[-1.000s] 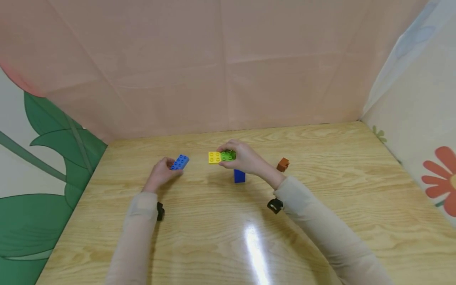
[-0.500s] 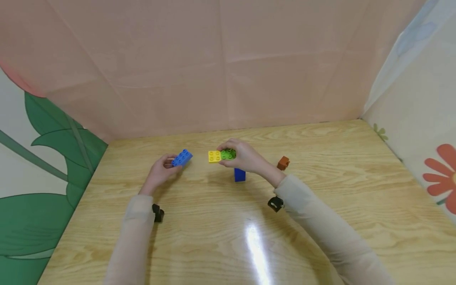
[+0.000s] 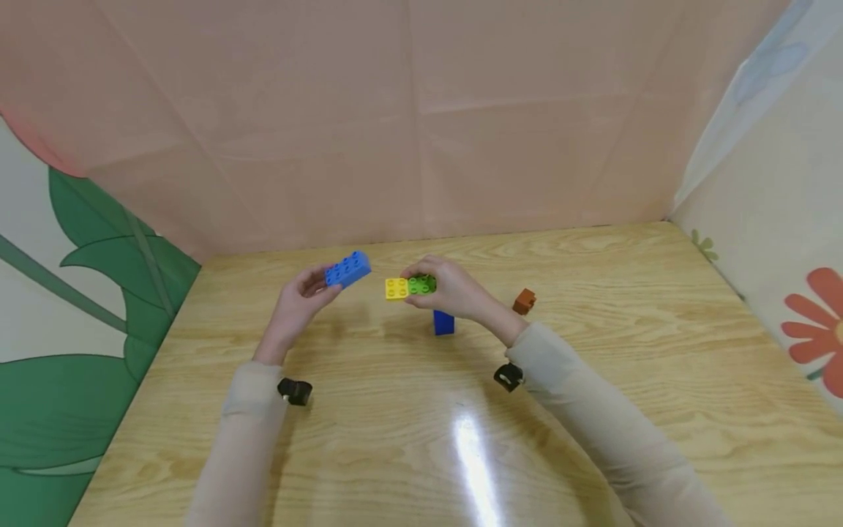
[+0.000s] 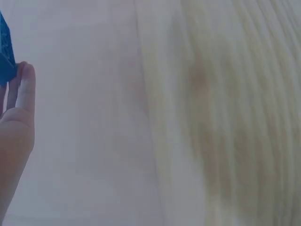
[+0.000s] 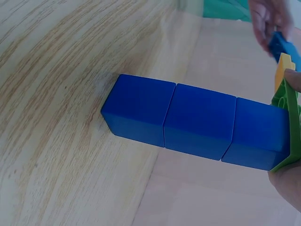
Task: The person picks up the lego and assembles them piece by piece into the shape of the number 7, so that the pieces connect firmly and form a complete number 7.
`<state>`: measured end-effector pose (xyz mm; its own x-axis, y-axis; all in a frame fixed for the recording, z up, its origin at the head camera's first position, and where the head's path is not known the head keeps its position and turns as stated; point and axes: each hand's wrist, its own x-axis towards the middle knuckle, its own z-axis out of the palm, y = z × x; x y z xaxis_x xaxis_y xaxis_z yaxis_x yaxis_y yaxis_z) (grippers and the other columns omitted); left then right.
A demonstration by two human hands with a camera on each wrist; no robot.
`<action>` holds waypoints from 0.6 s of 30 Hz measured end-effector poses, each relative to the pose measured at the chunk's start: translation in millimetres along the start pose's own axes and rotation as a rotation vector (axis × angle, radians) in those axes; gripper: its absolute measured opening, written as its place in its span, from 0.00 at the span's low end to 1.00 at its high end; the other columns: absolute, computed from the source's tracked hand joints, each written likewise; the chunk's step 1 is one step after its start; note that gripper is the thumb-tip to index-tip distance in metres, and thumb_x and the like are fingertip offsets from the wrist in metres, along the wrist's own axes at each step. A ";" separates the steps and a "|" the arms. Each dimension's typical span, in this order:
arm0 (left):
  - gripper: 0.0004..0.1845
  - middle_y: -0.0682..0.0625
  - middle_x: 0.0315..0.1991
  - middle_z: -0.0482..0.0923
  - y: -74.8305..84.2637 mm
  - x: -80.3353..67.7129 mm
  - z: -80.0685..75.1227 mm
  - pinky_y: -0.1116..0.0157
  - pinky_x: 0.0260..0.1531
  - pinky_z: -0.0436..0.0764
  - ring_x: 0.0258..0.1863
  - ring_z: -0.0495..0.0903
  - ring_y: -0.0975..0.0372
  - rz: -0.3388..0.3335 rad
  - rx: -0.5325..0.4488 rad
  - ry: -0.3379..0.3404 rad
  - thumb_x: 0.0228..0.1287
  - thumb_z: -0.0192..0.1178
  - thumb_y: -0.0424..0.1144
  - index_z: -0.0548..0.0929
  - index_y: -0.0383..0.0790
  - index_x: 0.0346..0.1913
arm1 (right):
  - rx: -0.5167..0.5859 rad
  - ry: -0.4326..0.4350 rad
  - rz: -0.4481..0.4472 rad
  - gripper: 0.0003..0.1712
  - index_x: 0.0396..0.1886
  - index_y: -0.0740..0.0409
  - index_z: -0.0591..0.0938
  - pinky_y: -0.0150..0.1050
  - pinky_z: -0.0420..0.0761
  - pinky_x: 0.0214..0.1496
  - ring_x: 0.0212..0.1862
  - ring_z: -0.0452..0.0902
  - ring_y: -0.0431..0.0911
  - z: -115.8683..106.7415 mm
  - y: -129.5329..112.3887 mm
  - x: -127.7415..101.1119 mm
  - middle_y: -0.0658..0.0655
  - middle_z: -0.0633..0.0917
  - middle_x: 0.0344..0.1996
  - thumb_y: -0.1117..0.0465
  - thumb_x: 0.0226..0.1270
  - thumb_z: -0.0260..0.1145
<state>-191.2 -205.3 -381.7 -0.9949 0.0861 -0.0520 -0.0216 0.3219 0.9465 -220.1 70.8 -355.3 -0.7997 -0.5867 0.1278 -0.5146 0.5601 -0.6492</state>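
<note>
Aloft, blue brick (image 3: 347, 268) pinched in left hand (image 3: 299, 303), right hand (image 3: 454, 293) gripping green plate (image 3: 421, 285).

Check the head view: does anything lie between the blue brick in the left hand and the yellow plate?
Nothing: the head view shows only bare table and backdrop between the blue brick, gripped by the left hand, and the yellow plate.
</note>
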 end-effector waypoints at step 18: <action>0.26 0.39 0.63 0.70 29.1 -4.8 34.7 0.62 0.59 0.78 0.63 0.71 0.48 0.122 -0.080 -0.154 0.65 0.60 0.34 0.71 0.39 0.65 | 0.011 -0.003 -0.010 0.25 0.55 0.65 0.79 0.31 0.74 0.37 0.40 0.75 0.46 -0.1 -2.0 -0.7 0.60 0.82 0.48 0.58 0.60 0.70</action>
<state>-183.6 -163.7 -365.0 -0.9640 0.2649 0.0223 0.0842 0.2249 0.9707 -218.6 70.2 -353.9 -0.7934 -0.5942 0.1321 -0.5194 0.5477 -0.6559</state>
